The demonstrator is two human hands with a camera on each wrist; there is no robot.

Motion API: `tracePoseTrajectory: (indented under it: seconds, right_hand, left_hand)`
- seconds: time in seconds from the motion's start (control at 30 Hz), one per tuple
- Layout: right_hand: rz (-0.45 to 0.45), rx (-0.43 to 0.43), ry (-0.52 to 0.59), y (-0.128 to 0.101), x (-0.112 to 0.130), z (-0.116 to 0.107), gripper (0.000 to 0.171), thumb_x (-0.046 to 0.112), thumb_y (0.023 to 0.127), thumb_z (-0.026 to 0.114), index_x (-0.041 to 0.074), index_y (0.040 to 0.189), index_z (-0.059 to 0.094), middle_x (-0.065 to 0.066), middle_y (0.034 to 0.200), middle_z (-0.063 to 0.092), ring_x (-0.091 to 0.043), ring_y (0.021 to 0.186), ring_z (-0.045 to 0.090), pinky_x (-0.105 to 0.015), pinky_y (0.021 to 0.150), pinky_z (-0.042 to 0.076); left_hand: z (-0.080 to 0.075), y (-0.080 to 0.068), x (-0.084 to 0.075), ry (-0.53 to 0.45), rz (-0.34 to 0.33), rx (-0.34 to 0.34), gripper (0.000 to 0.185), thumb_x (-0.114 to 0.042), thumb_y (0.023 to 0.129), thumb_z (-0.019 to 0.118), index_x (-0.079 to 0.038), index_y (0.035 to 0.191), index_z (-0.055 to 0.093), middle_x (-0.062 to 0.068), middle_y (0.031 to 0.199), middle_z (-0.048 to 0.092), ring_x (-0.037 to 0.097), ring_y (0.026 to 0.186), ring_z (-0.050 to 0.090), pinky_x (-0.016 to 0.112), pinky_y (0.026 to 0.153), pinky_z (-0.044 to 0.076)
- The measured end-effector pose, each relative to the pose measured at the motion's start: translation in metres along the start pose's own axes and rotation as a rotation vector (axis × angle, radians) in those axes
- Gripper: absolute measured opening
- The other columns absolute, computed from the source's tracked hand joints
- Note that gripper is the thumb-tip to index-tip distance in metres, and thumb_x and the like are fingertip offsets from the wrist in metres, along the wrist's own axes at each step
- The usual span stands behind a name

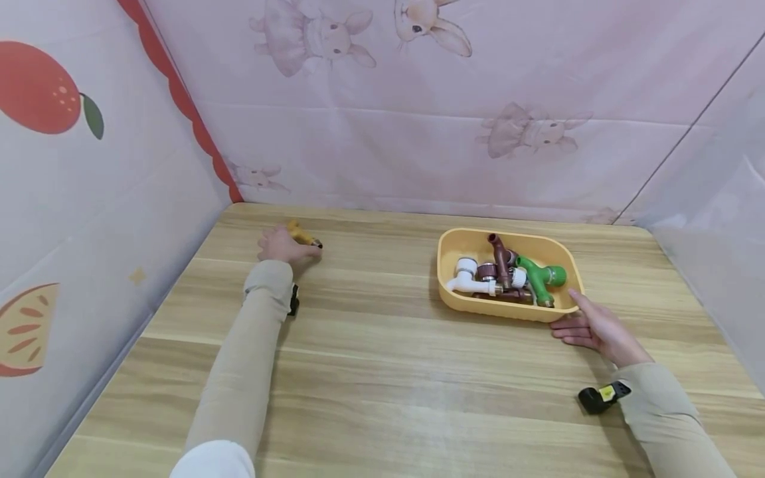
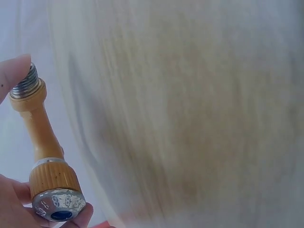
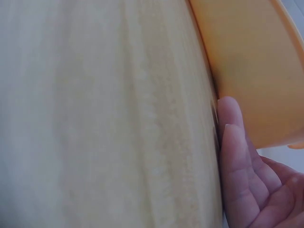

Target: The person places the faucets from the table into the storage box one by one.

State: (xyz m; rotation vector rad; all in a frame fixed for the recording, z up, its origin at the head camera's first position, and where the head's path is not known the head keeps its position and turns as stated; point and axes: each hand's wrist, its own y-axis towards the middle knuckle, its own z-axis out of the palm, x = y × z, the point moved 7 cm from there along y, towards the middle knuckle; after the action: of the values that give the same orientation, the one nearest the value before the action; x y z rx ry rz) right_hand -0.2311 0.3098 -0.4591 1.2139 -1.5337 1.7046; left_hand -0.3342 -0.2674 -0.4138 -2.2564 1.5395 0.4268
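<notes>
My left hand (image 1: 282,245) is at the far left of the table, holding an orange tap (image 2: 42,133). Its thumb presses the tap's threaded metal end, while the other fingers lie behind the ribbed knob with the silver cap. At the right stands a yellow plastic basin (image 1: 448,302). Inside it lie a white tap (image 1: 472,285), a green tap (image 1: 540,279) and dark red taps (image 1: 501,262), partly covering one another. My right hand (image 1: 603,330) holds the basin's near right corner, thumb at the rim and fingers low against the outside.
The wood-grain table (image 1: 370,372) runs up to a pink rabbit-print cloth (image 1: 382,159) at the back. A white fruit-print cloth (image 1: 107,219) hangs along the left, and a pale cloth (image 1: 711,226) closes the right side.
</notes>
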Motion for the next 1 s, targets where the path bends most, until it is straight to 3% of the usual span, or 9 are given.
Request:
tracePoseTrajectory:
  seconds: [0.37, 1.0]
  right_hand:
    - [-0.008, 0.02, 0.009, 0.002, -0.002, 0.0, 0.082, 0.054, 0.093, 0.03, -0.013, 0.135, 0.009, -0.007, 0.087, 0.068, -0.02, 0.08, 0.066, -0.033, 0.074, 0.052]
    - [-0.016, 0.016, 0.01, 0.002, -0.001, 0.0, 0.084, 0.056, 0.092, 0.032, -0.013, 0.134, 0.01, -0.008, 0.086, 0.068, -0.019, 0.08, 0.066, -0.033, 0.075, 0.052]
  left_hand:
    - [-0.005, -0.011, -0.01, -0.002, 0.062, -0.004, 0.094, -0.051, 0.064, 0.075, 0.004, 0.128, 0.034, 0.025, 0.119, 0.035, 0.04, 0.107, 0.032, 0.056, 0.084, 0.034]
    - [-0.015, -0.018, -0.023, 0.007, 0.133, -0.02, 0.105, -0.051, 0.061, 0.077, 0.003, 0.136, 0.028, 0.029, 0.128, 0.029, 0.045, 0.115, 0.027, 0.06, 0.088, 0.031]
